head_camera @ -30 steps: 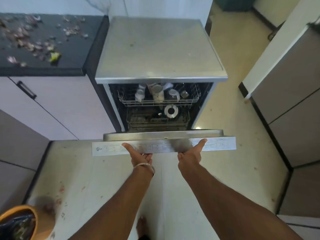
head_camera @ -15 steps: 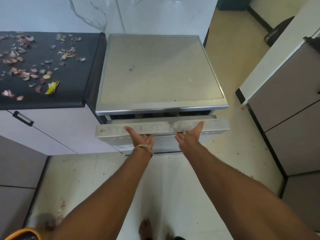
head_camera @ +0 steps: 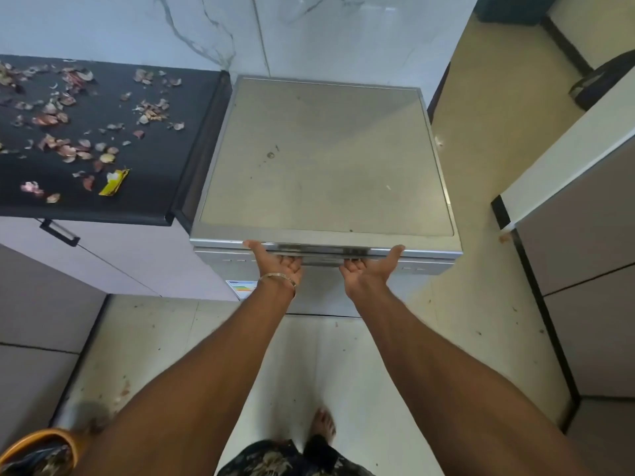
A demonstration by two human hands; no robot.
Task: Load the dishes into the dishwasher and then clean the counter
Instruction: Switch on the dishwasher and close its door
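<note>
Dishwasher door point(head_camera: 326, 261), a stainless-steel, bottom-hinged front panel, stands upright and all but flush under the square grey metal top of the dishwasher point(head_camera: 326, 159), which sits just beside the black stone counter point(head_camera: 103, 139).

Grip state: the left hand point(head_camera: 280, 266) and the right hand point(head_camera: 369, 271) both rest on the door's upper edge, palms up, thumbs spread outward. The fingertips are hidden in the recess beneath the top lip, so whether they curl round the edge cannot be told; neither hand visibly clamps anything.

Handling judgement:
- The door is probably heavy and rigid, and it swings on a low hinge. Push it at the top edge, where leverage is greatest.
- Brushed steel is smooth; flat palm pressure should serve better than a pinch.
- Keep the fingers out of the gap under the lip as the latch seats.
- Loaded crockery inside may rattle, so a firm, even push with both hands is advisable.

Remaining work: dry onion peels point(head_camera: 62, 146) and a yellow wrapper scrap point(head_camera: 115, 182) lie scattered on the counter. They are light and brittle and likely to sweep off easily.
</note>
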